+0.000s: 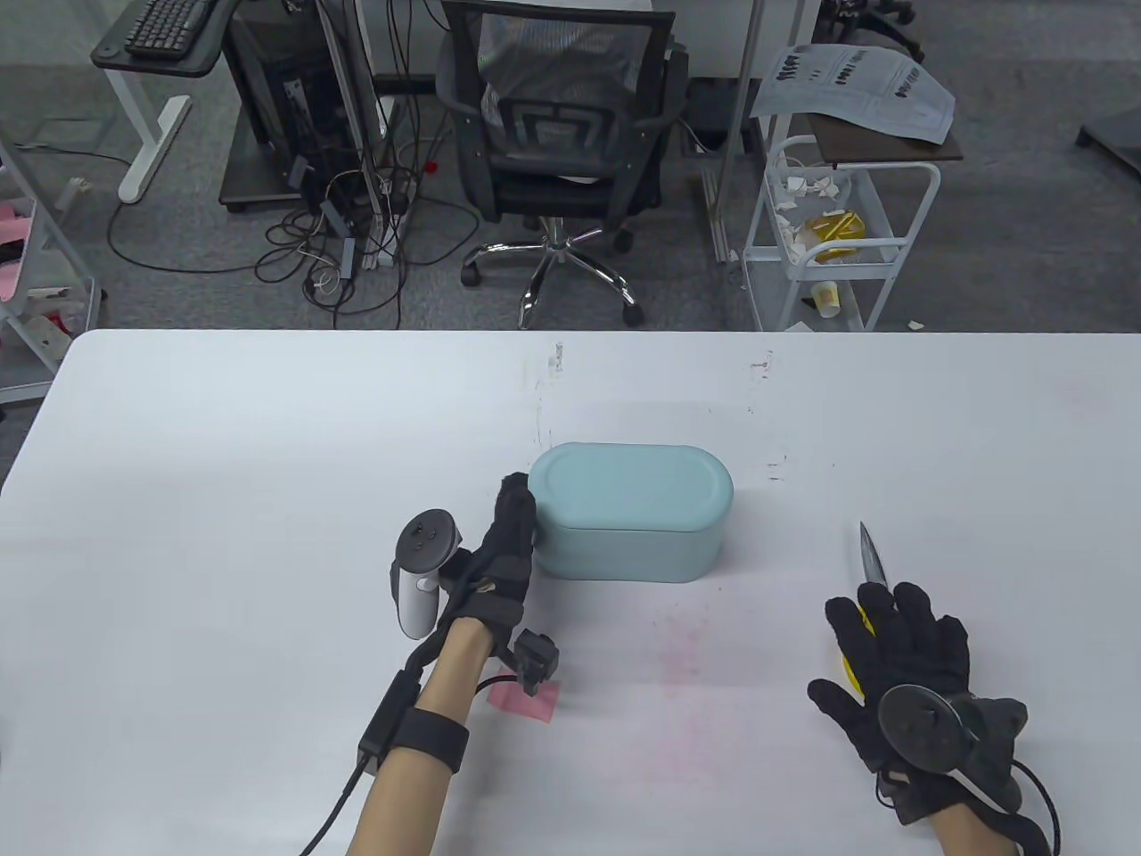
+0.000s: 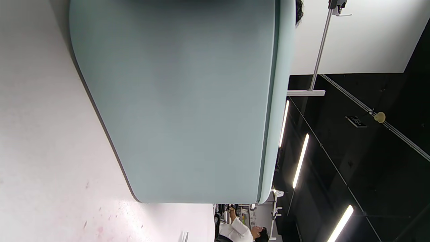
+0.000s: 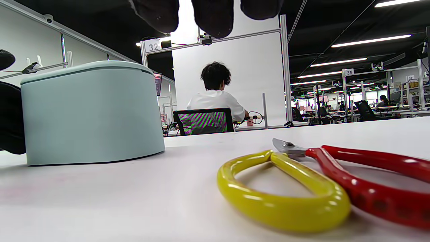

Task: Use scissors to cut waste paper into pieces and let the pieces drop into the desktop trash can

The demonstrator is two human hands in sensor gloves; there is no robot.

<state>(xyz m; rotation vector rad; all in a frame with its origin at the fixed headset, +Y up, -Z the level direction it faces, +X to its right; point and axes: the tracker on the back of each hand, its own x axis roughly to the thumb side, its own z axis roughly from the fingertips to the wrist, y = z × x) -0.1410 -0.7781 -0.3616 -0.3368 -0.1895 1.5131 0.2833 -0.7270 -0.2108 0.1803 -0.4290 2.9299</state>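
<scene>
A teal desktop trash can (image 1: pixel 633 522) with its lid shut stands mid-table; it fills the left wrist view (image 2: pixel 174 101) and shows in the right wrist view (image 3: pixel 90 114). My left hand (image 1: pixel 510 522) lies against the can's left end, fingers fairly straight, one fingertip (image 2: pixel 299 10) at the lid's rim. A scrap of pink paper (image 1: pixel 526 700) lies on the table under my left wrist. Scissors (image 1: pixel 869 557) with one yellow and one red handle (image 3: pixel 285 191) lie flat at the right. My right hand (image 1: pixel 891 624) is spread over their handles, fingertips (image 3: pixel 211 16) above them, holding nothing.
The white table (image 1: pixel 223 535) has faint pink stains at the middle front. Beyond its far edge stand an office chair (image 1: pixel 562 152), a white trolley (image 1: pixel 829 232) and tangled cables on the floor. A person sits with their back turned at another desk (image 3: pixel 216 97).
</scene>
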